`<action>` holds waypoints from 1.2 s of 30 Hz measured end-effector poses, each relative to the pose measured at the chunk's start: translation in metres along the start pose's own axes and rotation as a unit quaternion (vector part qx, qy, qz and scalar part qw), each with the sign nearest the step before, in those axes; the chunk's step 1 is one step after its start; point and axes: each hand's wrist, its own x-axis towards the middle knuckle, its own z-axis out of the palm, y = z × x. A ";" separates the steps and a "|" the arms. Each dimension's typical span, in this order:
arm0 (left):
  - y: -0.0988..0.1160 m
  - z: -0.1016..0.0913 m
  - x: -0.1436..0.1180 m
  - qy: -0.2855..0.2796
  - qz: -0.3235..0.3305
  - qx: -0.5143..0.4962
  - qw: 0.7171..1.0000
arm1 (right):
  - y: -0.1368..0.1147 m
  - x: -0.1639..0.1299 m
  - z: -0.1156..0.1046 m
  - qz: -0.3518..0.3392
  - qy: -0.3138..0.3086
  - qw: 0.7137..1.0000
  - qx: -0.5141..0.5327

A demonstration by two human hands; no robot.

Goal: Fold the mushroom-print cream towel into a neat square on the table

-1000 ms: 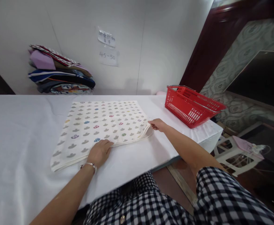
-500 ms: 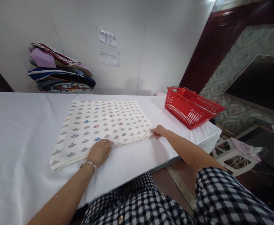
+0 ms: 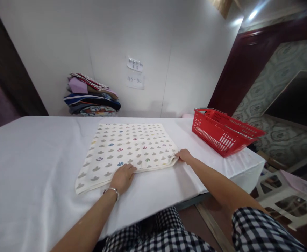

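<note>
The left hand (image 3: 123,177) is laid flat and open on the near edge of the folded cloth (image 3: 128,148) on the table (image 3: 25,157), while its right corner is pinched by the right hand (image 3: 184,155) and should be kept aligned.

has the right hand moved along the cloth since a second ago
Yes. The right hand dropped from the lifted corner to the cloth's near right corner, pressing it flat.

matt printed cloth (image 3: 132,148) on smooth white sheet (image 3: 33,164); glossy plastic basket (image 3: 223,131).
</note>
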 end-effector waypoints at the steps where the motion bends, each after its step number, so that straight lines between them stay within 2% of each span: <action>1: 0.000 0.000 0.000 0.002 -0.001 -0.001 1.000 | -0.001 0.000 0.001 0.005 0.006 1.000 0.023; 4: 0.001 0.001 -0.002 0.005 0.000 -0.004 1.000 | 0.002 -0.004 0.005 0.018 0.014 0.995 0.098; 9: 0.001 0.001 -0.004 0.008 -0.002 0.016 1.000 | 0.005 -0.008 -0.004 0.013 -0.019 0.984 0.178; 11: -0.002 -0.007 0.000 0.026 -0.009 0.036 0.999 | -0.002 -0.006 -0.014 -0.014 -0.019 0.977 0.210; 15: -0.005 -0.028 0.013 0.101 -0.019 0.072 0.992 | -0.014 -0.003 -0.031 -0.074 -0.022 0.962 0.262; 18: -0.003 -0.032 0.014 0.076 0.018 0.080 0.994 | -0.011 -0.004 -0.038 -0.086 -0.058 0.968 0.230; 21: -0.002 -0.021 0.002 0.034 0.041 0.083 0.995 | -0.002 -0.008 -0.042 -0.108 -0.088 0.961 0.237; 25: -0.014 -0.012 -0.022 0.051 0.051 0.099 0.993 | 0.013 -0.011 -0.041 -0.061 -0.141 0.949 0.276; 30: -0.043 -0.027 -0.049 0.069 0.035 0.127 0.989 | 0.030 -0.017 -0.038 -0.078 -0.195 0.920 0.329; 33: -0.052 -0.036 -0.058 0.056 0.015 0.145 0.988 | 0.035 -0.017 -0.040 -0.091 -0.215 0.928 0.290; 36: -0.056 -0.038 -0.062 0.048 0.002 0.168 0.985 | 0.040 -0.015 -0.040 -0.151 -0.227 0.942 0.198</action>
